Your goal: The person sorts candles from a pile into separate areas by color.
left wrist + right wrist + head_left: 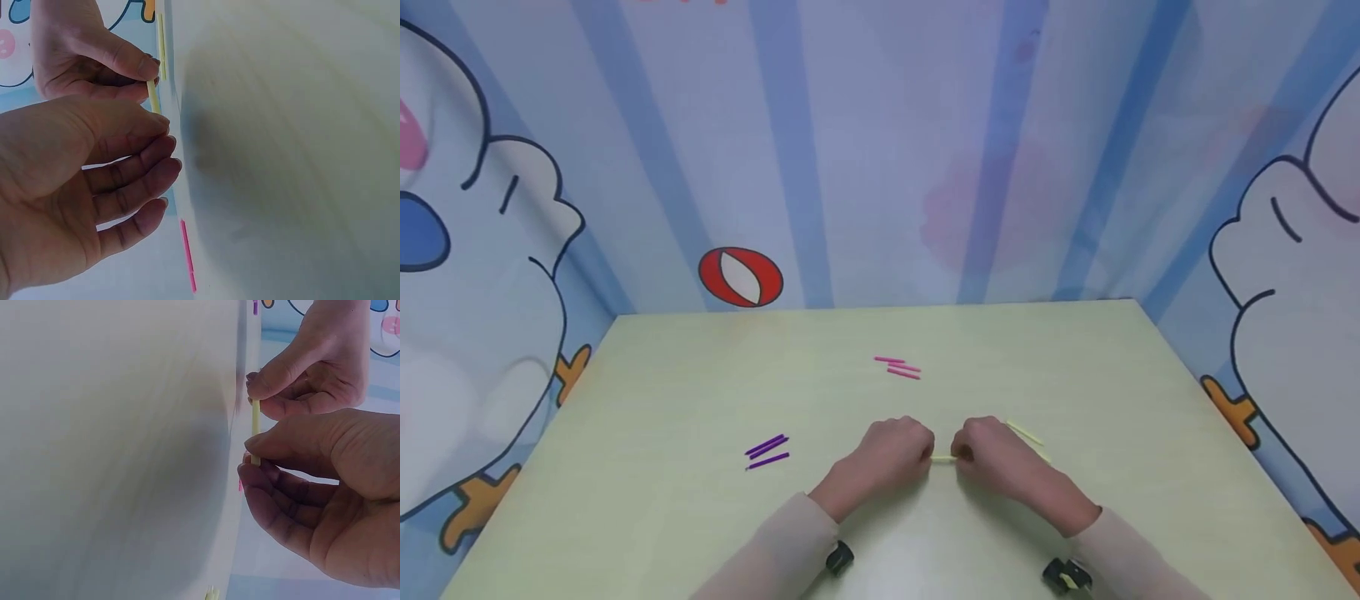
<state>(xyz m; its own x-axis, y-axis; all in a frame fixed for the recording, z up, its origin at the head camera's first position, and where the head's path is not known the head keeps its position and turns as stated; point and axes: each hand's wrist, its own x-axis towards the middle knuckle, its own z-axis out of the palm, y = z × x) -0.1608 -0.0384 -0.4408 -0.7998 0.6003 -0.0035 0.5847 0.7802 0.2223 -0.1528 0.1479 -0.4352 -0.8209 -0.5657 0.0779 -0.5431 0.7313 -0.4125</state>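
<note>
A thin pale yellow stick (943,458) spans the gap between both hands, just above the table. My left hand (897,448) pinches one end between thumb and fingertips, and my right hand (1000,454) pinches the other. In the right wrist view the yellow stick (255,419) shows between the two thumbs, its ends partly covered by fingers. Beyond the right hand lie other yellow sticks (1025,432), partly hidden by that hand. Both hands are close together, knuckles up in the head view.
Several purple sticks (767,446) lie on the pale table (662,517) to the left. A group of pink sticks (901,367) lies farther back, near the middle. A blue striped backdrop (880,167) with cartoon figures stands behind the table and at its sides.
</note>
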